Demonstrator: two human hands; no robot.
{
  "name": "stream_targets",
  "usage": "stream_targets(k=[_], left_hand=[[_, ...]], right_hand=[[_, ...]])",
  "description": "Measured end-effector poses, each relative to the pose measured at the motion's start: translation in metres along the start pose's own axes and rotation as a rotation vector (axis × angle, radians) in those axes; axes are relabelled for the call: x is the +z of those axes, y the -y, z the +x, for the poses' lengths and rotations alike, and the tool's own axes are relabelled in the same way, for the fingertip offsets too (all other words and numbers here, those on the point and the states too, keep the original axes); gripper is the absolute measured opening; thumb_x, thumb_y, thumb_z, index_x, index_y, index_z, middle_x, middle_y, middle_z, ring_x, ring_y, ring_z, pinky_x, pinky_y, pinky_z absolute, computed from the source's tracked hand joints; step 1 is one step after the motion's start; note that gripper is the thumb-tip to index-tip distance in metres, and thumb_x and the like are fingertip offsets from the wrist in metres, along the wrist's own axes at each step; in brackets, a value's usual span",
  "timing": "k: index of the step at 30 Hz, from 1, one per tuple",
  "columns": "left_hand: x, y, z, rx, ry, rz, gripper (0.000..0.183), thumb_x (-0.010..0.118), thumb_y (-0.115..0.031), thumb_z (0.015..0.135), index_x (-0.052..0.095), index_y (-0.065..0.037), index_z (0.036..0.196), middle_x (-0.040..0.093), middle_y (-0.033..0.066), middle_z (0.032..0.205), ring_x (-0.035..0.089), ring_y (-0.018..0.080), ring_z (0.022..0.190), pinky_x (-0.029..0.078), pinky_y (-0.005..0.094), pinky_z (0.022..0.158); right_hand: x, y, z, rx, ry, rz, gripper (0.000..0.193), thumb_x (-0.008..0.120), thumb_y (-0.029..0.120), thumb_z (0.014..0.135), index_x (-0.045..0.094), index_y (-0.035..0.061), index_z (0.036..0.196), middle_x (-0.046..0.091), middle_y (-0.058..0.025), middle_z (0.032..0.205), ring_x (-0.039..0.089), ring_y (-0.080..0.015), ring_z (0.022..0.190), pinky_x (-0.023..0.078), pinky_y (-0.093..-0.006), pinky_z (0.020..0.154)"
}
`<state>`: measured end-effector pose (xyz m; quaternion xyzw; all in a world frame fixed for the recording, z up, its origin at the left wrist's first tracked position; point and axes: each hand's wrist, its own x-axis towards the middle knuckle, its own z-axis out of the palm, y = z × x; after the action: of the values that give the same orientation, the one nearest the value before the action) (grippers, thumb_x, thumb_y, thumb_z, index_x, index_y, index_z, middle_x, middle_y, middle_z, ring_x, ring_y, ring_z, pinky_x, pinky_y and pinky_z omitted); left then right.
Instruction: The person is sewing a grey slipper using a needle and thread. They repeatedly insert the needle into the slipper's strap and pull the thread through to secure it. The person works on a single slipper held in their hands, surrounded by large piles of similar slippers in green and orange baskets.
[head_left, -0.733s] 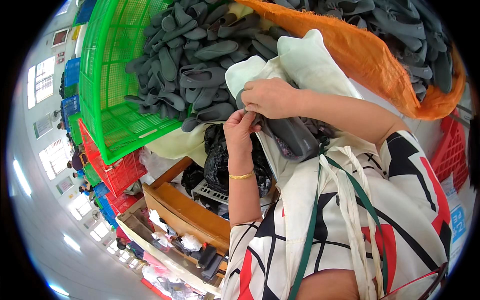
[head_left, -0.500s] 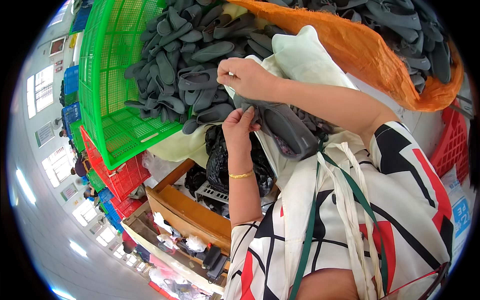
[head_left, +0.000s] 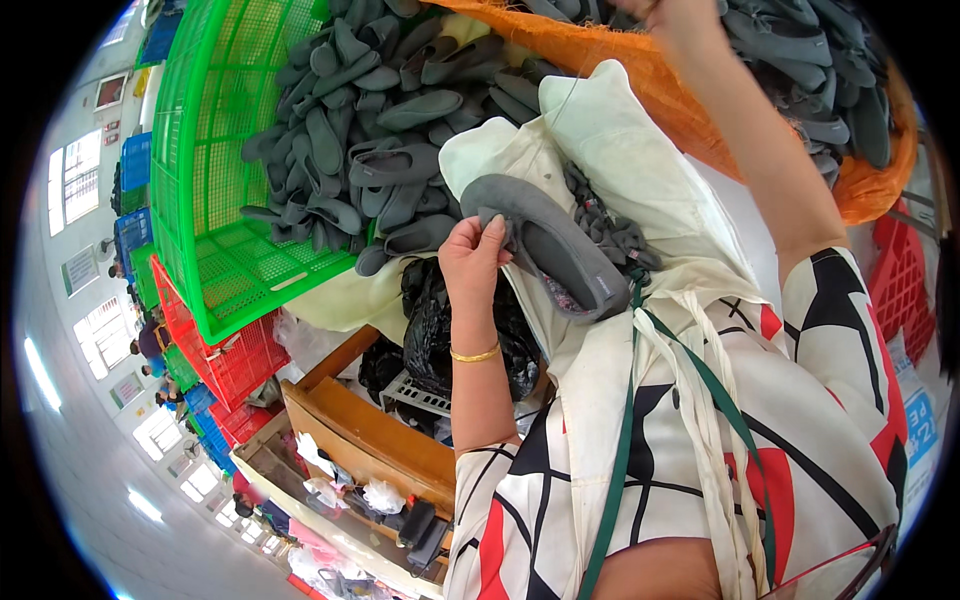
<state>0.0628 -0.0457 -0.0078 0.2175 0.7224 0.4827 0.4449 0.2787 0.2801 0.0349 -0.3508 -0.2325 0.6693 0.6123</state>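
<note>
A dark grey slipper (head_left: 562,255) with a patterned inside lies tilted on my lap, over a cream apron. My left hand (head_left: 475,258) pinches a small grey piece at the slipper's edge between thumb and fingers. My right hand (head_left: 668,14) is raised far up at the top edge of the view, above the orange sack. Its fingers look curled together, but they are partly cut off and blurred, so what they hold is hidden. A faint thin line like a thread runs above the cream cloth. Several small grey bows (head_left: 612,228) lie beside the slipper.
A green plastic basket (head_left: 180,180) stands at the left, beside a heap of grey slippers (head_left: 395,165). More slippers fill an orange woven sack (head_left: 600,55) at the back right. Near my left forearm are a black plastic bag (head_left: 432,325) and a wooden drawer table (head_left: 375,430).
My right hand has swung up and away from the slipper to the top of the view, uncovering the slipper's toe and the bows. My left hand keeps its pinch in nearly the same place.
</note>
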Motion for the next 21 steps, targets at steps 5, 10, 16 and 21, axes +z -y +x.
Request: stream_targets(k=[5, 10, 16, 21], left_hand=[[0.026, -0.023, -0.018, 0.609, -0.361, 0.896, 0.017, 0.071, -0.015, 0.088, 0.068, -0.007, 0.102, 0.063, 0.0054, 0.088, 0.064, 0.0196, 0.081, 0.052, 0.0318, 0.064], [0.026, -0.015, -0.022, 0.772, -0.256, 1.186, 0.027, 0.067, -0.009, 0.084, 0.065, -0.006, 0.11, 0.062, 0.0095, 0.095, 0.064, 0.0283, 0.085, 0.054, 0.0376, 0.069], [0.035, -0.017, -0.031, 0.52, -0.234, 1.066, 0.044, 0.071, -0.018, 0.082, 0.054, -0.004, 0.12, 0.057, 0.015, 0.106, 0.062, 0.0347, 0.094, 0.054, 0.042, 0.073], [0.027, -0.001, -0.018, 0.426, -0.249, 0.927, 0.045, 0.074, -0.02, 0.08, 0.052, -0.004, 0.116, 0.056, 0.0157, 0.108, 0.06, 0.037, 0.098, 0.051, 0.0436, 0.08]], right_hand=[[-0.022, -0.083, -0.099, -0.485, 1.091, -1.194, 0.023, 0.057, 0.003, 0.091, 0.062, 0.0056, 0.114, 0.062, -0.0109, 0.1, 0.062, -0.0248, 0.102, 0.051, -0.0362, 0.083], [-0.015, -0.111, -0.123, -0.796, 1.484, -1.301, 0.01, 0.062, 0.01, 0.082, 0.06, 0.002, 0.087, 0.06, -0.0102, 0.091, 0.062, -0.0273, 0.091, 0.055, -0.0381, 0.076], [0.007, -0.139, -0.136, -0.669, 0.907, -1.06, 0.013, 0.066, 0.015, 0.077, 0.057, 0.007, 0.074, 0.055, -0.0077, 0.078, 0.06, -0.0269, 0.077, 0.051, -0.0383, 0.065], [0.019, -0.147, -0.154, -1.056, 0.999, -1.205, 0.011, 0.066, 0.014, 0.072, 0.056, 0.0091, 0.074, 0.055, -0.0072, 0.078, 0.059, -0.025, 0.076, 0.051, -0.0365, 0.066]])
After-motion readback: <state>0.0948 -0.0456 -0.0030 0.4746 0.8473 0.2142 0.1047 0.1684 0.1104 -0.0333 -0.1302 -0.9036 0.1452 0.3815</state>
